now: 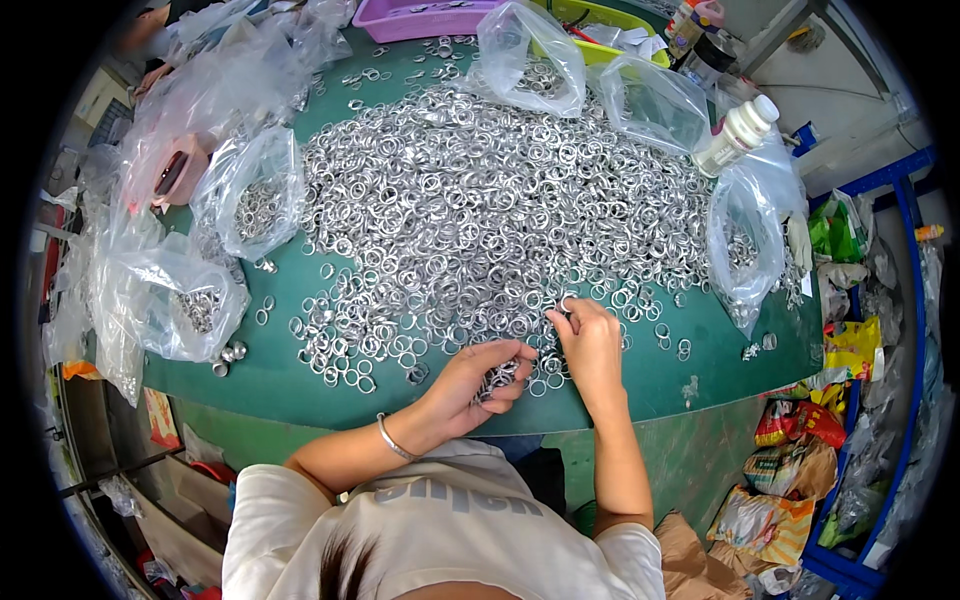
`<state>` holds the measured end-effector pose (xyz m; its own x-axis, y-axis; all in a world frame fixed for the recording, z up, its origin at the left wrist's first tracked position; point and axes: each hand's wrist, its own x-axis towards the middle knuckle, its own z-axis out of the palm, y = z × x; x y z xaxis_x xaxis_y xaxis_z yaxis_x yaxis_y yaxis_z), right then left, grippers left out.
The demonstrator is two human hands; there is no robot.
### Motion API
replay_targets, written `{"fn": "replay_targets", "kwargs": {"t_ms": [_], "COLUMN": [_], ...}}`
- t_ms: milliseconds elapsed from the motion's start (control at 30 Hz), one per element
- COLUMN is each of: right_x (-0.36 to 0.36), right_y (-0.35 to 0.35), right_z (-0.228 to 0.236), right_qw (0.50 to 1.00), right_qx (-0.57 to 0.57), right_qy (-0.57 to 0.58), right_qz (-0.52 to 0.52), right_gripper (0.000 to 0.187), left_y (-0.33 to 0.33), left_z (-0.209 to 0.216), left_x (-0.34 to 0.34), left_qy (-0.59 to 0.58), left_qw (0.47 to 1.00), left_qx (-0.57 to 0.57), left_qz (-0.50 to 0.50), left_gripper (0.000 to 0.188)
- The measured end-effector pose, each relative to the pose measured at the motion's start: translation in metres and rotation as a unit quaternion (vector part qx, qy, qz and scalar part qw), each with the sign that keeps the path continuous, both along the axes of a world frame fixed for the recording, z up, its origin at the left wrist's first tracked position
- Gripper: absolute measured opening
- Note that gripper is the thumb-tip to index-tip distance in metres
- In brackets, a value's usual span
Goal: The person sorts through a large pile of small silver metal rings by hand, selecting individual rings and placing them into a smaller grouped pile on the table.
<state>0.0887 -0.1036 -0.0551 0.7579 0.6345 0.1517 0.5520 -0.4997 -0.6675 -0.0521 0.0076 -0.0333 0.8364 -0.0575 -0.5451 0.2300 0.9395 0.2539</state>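
A wide heap of silver metal rings (470,190) covers the middle of the green table (660,390). At its near edge my left hand (462,388) is cupped, palm turned inward, with its fingers curled round a handful of rings (498,382). Just to the right, my right hand (594,345) pinches a single ring (567,299) between thumb and fingertips, close above the heap's front fringe. Scattered rings (350,350) lie flat to the left of my hands, and a few more lie right below and between them.
Open clear plastic bags with rings stand at the left (262,200) and right (745,250). A white bottle (738,135) leans at the far right. Purple (420,22) and yellow-green (600,45) trays sit at the back. A blue rack (850,450) flanks the table's right.
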Motion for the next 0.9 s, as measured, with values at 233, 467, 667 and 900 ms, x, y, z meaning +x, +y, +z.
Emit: {"fn": "replay_targets", "kwargs": {"t_ms": [233, 467, 667, 900], "right_x": [0.014, -0.004, -0.047, -0.055], "right_y": [-0.016, -0.027, -0.011, -0.008], "right_z": [0.016, 0.024, 0.042, 0.046], "right_qw": [0.873, 0.872, 0.954, 0.937], "right_qx": [0.267, 0.233, 0.175, 0.175], "right_qy": [0.403, 0.421, 0.114, -0.031], "right_qz": [-0.071, 0.089, 0.216, 0.299], "right_gripper": [0.021, 0.026, 0.025, 0.016], "left_y": [0.001, 0.000, -0.011, -0.017], "left_z": [-0.001, -0.006, -0.012, -0.029], "left_x": [-0.001, 0.002, 0.001, -0.004], "left_qy": [0.001, 0.005, 0.049, 0.028], "left_qw": [1.000, 0.996, 0.986, 0.982], "left_qx": [0.000, -0.032, -0.063, -0.166], "left_qz": [0.006, -0.085, -0.148, -0.085], "left_gripper": [0.020, 0.024, 0.029, 0.028]}}
